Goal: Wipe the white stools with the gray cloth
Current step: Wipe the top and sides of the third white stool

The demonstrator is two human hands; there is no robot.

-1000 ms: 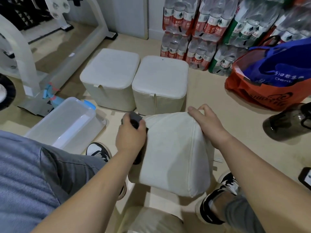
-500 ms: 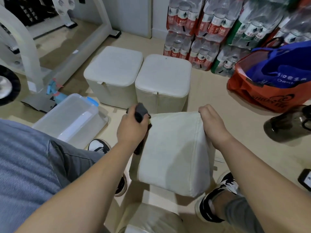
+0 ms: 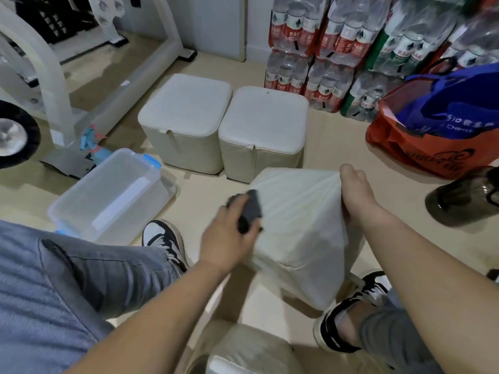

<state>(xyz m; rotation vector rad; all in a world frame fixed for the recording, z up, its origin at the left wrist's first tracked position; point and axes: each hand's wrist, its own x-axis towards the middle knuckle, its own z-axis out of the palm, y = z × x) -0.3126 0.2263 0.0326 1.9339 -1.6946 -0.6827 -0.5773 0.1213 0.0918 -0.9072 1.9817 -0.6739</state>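
Just below the frame's centre, the left hand [image 3: 226, 240], blurred, curls its fingers round the gray cloth [image 3: 250, 209] and presses it against the left face of the tilted stool [image 3: 299, 233]. The right hand [image 3: 354, 191] pinches the fabric at that stool's upper right corner. Two more white stools [image 3: 186, 114] stand upright, touching side by side, above centre, with a clear plastic box [image 3: 108, 195] at left and a red bag [image 3: 432, 149] at right.
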